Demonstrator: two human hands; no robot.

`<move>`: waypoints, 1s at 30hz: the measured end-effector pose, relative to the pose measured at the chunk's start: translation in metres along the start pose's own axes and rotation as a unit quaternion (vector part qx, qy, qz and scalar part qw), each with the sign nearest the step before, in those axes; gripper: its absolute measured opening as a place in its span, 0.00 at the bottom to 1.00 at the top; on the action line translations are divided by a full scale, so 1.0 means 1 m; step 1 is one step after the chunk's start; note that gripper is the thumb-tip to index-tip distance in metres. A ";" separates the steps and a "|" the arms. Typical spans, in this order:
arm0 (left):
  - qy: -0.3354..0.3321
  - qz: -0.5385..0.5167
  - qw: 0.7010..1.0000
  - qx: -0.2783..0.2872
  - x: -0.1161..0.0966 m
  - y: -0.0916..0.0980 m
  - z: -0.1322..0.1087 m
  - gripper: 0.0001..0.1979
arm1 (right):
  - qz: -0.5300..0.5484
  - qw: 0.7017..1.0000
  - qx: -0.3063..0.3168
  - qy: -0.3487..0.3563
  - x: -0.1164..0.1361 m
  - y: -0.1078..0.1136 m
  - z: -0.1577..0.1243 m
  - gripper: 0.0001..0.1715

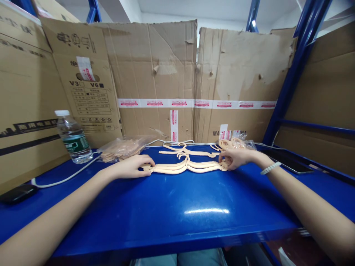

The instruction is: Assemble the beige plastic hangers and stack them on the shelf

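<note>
Several cream-coloured clothes hangers lie stacked flat on the blue shelf, their hooks pointing toward the back. My left hand grips the stack's left end, fingers curled over it. At the opposite end, my right hand has thumb and fingers pinched on the hangers. Another cream hanger lies just behind the stack. Beyond my right hand are more pieces in a clear plastic bag. Left of the stack sits a clear bag of cream pieces. My fingers partly hide both ends of the stack.
A water bottle with a white cap stands at the left, near a black device and a white cable. A dark flat phone-like object lies at the right. Cardboard sheets wall the back; blue posts frame the shelf.
</note>
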State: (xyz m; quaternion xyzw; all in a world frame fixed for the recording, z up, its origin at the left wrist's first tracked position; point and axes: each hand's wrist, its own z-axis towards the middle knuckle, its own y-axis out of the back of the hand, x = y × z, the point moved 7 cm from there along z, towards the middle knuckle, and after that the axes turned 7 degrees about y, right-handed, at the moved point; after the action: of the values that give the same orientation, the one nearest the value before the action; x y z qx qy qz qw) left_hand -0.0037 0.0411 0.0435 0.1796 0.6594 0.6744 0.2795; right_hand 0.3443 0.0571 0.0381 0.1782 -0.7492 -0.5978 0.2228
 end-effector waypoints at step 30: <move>-0.052 0.011 0.996 -0.069 -0.025 0.003 0.000 0.14 | -0.232 0.941 -0.238 -0.061 -0.026 0.028 0.013 0.14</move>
State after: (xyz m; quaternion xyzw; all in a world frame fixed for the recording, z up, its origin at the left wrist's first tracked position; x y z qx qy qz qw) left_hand 0.0150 0.0258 0.0492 0.2019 0.5937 0.7114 0.3174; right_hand 0.3591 0.0884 0.0596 0.2522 -0.5353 -0.8033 0.0671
